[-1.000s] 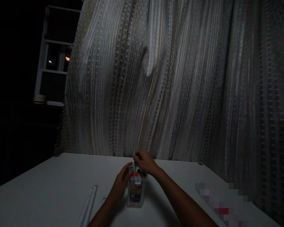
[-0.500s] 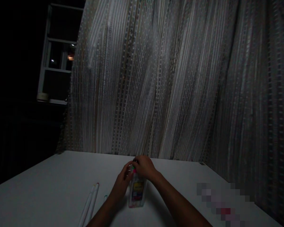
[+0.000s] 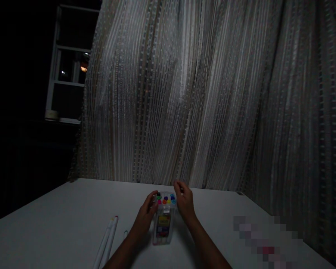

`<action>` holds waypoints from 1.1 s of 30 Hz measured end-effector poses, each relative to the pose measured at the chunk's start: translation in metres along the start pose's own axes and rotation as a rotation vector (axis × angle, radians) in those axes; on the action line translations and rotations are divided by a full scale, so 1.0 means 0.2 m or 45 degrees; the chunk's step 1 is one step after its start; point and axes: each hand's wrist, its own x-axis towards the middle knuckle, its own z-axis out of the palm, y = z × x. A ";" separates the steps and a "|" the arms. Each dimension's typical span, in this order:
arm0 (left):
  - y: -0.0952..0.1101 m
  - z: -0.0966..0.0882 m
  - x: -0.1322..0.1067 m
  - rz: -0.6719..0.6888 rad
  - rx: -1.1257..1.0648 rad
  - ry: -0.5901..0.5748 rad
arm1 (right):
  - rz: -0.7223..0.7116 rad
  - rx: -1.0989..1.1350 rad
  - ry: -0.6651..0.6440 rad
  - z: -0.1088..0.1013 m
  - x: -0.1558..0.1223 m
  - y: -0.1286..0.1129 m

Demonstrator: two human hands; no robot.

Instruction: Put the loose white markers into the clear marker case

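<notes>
A clear marker box [image 3: 163, 224] is seen standing on the white table [image 3: 58, 220] at lower centre of the frame, coloured caps showing at its top. It is grasped on its left side by the left hand [image 3: 145, 216]. The right hand [image 3: 184, 203] is held released, fingers spread, just beside the box's right. Two white pens [image 3: 108, 241] lie at lower left; a curtain [image 3: 212, 93] fills the upper frame.

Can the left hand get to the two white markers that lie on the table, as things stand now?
Probably yes. The left hand holds the side of the marker case, and the two white markers lie on the table to its left with nothing between them.
</notes>
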 end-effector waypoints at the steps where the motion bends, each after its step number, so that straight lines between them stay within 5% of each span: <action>1: 0.00 0.00 0.00 0.006 0.000 0.005 | 0.067 0.114 0.053 0.00 -0.04 0.05; 4: 0.00 0.00 0.00 0.031 0.006 0.014 | 0.234 0.431 -0.024 0.04 -0.16 0.19; 8: 0.01 0.01 -0.02 0.002 0.006 -0.004 | 0.380 0.667 -0.343 0.07 -0.28 0.28; 15: 0.01 0.02 -0.03 -0.057 -0.051 -0.032 | 0.422 0.688 -0.676 0.04 -0.32 0.36; 25: -0.01 -0.01 -0.02 0.060 0.058 -0.095 | 0.507 0.720 -0.698 0.04 -0.32 0.36; 33: 0.01 -0.02 -0.02 -0.007 0.227 -0.194 | 0.517 0.772 -0.707 0.04 -0.32 0.36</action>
